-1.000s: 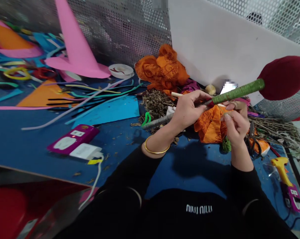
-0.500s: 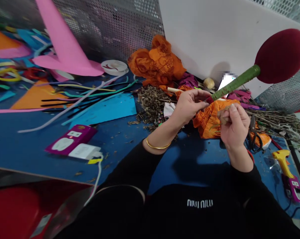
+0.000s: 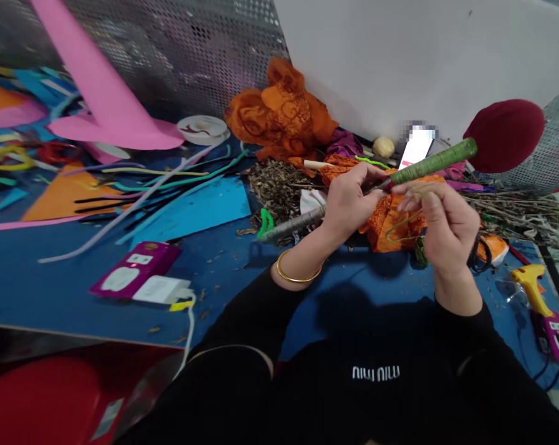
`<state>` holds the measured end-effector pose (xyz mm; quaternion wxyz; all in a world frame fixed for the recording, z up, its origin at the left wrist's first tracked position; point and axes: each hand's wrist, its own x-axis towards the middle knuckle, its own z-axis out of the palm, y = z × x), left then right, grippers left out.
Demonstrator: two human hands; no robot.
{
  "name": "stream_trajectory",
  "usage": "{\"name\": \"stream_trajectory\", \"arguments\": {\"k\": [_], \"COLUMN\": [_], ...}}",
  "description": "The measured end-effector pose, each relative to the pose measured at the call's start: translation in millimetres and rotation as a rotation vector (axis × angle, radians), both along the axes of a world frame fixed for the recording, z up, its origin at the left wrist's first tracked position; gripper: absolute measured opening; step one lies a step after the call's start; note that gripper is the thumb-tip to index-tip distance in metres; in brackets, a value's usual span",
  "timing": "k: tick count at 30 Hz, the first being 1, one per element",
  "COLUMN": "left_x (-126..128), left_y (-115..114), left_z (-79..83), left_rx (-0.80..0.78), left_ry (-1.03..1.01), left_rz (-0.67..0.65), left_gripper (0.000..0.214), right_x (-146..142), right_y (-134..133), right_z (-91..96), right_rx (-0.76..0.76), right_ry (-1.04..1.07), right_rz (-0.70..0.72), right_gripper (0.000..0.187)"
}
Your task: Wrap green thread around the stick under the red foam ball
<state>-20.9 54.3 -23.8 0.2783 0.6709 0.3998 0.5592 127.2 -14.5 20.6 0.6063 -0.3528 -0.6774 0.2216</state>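
My left hand is closed round a long stick whose upper part is wrapped in green. A dark red velvet pad tops the stick at the right. The bare grey lower end of the stick points down-left past my wrist. My right hand sits just right of the left, fingers curled, pinching a thin green string that loops below the stick. Orange cloth lies under both hands.
A purple power strip with a white plug lies at the left on the blue table. Coloured foam sheets and strips spread at the back left. A yellow glue gun, scissors, dry twigs and a phone lie at the right.
The stick has tilted lower, its red pad dropping toward the right. My right hand has moved up to the stick, and a green string now shows in it.
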Motion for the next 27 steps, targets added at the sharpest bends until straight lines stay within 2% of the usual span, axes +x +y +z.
{"name": "stream_trajectory", "arguments": {"k": [4,7,12,16,21,27], "left_x": [0,0,1,0,-1,1], "left_y": [-6,-10,-15,-15,-12,-16], "left_z": [1.0,0.9,2.7,0.5,-6.0,-5.6], "left_rx": [0.091,0.112,0.121,0.187,0.347,0.432], "left_ry": [0.192,0.298,0.398,0.499,0.603,0.621], "left_rz": [0.102,0.106,0.078,0.102,0.094,0.088], "left_gripper": [0.021,0.020,0.021,0.020,0.024,0.026], "right_x": [18,26,29,30,33,32], "right_y": [1,2,7,19,37,46], "right_z": [15.8,18.3,12.4,3.9,-6.1,-8.9], "right_rx": [0.092,0.110,0.030,0.022,0.116,0.069], "right_ry": [-0.115,-0.131,-0.126,-0.077,-0.001,-0.015], "right_rz": [-0.113,-0.059,0.086,0.068,0.098,0.066], "right_gripper": [0.030,0.026,0.034,0.037,0.025,0.026]}}
